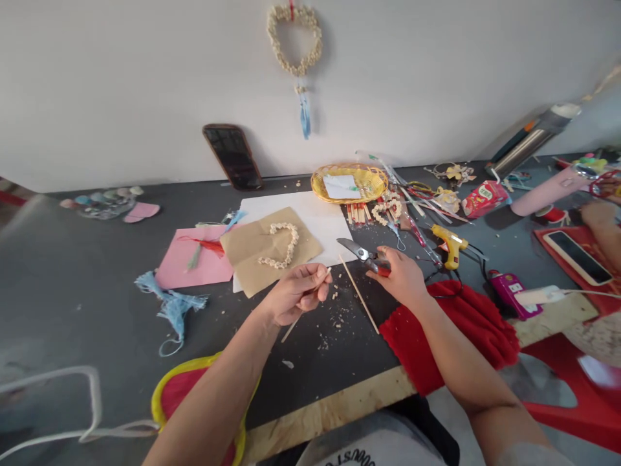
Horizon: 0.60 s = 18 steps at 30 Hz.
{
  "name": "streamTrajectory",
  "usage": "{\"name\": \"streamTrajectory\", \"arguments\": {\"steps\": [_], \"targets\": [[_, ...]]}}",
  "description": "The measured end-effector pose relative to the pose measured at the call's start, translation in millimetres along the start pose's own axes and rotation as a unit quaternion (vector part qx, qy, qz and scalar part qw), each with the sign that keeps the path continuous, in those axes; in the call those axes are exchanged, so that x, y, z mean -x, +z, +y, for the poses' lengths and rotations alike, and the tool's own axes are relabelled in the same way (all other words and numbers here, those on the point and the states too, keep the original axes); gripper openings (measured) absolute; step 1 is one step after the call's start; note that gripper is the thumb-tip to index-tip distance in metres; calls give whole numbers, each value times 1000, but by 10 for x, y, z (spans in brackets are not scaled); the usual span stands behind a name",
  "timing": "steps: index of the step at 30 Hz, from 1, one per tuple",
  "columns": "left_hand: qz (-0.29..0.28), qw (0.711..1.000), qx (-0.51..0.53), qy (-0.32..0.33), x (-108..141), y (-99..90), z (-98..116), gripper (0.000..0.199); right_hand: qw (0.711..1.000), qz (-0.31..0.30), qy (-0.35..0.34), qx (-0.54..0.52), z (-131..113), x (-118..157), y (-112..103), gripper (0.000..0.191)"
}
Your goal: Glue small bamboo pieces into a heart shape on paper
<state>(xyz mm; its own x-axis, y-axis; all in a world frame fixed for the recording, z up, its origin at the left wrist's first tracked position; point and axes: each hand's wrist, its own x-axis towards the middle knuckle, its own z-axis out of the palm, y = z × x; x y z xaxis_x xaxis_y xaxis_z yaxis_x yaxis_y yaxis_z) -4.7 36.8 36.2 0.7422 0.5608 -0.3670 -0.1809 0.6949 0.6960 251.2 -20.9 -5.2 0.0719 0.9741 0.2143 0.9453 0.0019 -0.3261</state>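
My left hand (301, 292) is closed around a thin wooden stick (291, 329); its tip pokes out past my fingertips and its lower end slants down below the hand. In my right hand (403, 275) are pruning shears (359, 251) with red-orange handles, their blades pointing left. The blades lie apart from the stick. A second wooden stick (359, 294) rests on the dark table between my hands, with small chips (334, 317) scattered around. Beyond my left hand, a curved half-heart of pale bits (294, 243) lies on brown paper (242, 259).
A yellow basket (320, 191), a yellow glue gun (451, 246) and a red cloth (466, 323) surround the right side. Blue tassels (174, 310) and pink paper (169, 275) lie left. A phone (233, 157) leans on the wall. Another person's hand (601, 220) shows far right.
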Motion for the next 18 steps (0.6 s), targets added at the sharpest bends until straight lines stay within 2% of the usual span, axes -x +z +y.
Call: {"name": "streamTrajectory", "arguments": {"steps": [8,18], "targets": [[25,1000,4,13,-27,-60,1,26,996,-60,29,55,-10,-40,-16,63],[34,999,-4,18,-59,-94,-17,22,992,-101,22,70,-78,-24,-78,57]]}}
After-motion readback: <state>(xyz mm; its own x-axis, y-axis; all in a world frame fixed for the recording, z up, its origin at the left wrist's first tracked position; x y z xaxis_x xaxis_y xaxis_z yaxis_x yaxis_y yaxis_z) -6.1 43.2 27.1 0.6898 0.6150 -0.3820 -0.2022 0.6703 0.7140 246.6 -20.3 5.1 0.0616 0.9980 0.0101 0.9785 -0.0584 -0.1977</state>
